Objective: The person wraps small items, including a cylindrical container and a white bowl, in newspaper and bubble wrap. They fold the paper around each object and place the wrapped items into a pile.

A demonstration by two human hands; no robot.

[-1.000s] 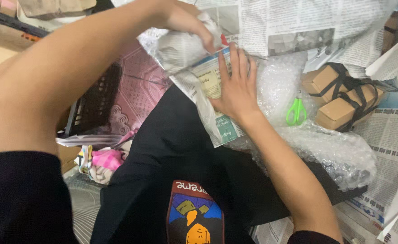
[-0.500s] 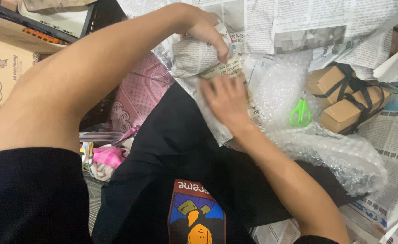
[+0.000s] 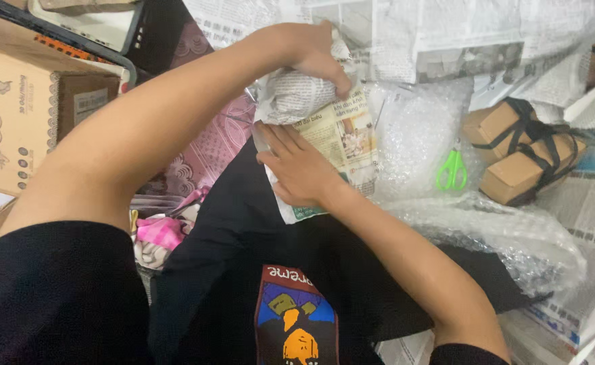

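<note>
Upper middle of the frame: our left hand (image 3: pixel 311 54) comes over from above, its grip closed around the top of a lumpy bundle wrapped in grey newspaper (image 3: pixel 297 94). Just below it, our right hand (image 3: pixel 297 169) lies flat with fingers spread, pressing the loose printed newspaper sheet (image 3: pixel 344 145) that trails from the bundle; it grips nothing. The bundle sits directly above the right hand, and the sheet's long axis runs down toward lower centre. Right of that lies clear bubble wrap (image 3: pixel 419 128) with green-handled scissors (image 3: pixel 451 169) on it, then two brown cardboard boxes bound with black strap (image 3: pixel 524 152) at far right. A tan printed carton (image 3: pixel 20 122) stands at upper left.
</note>
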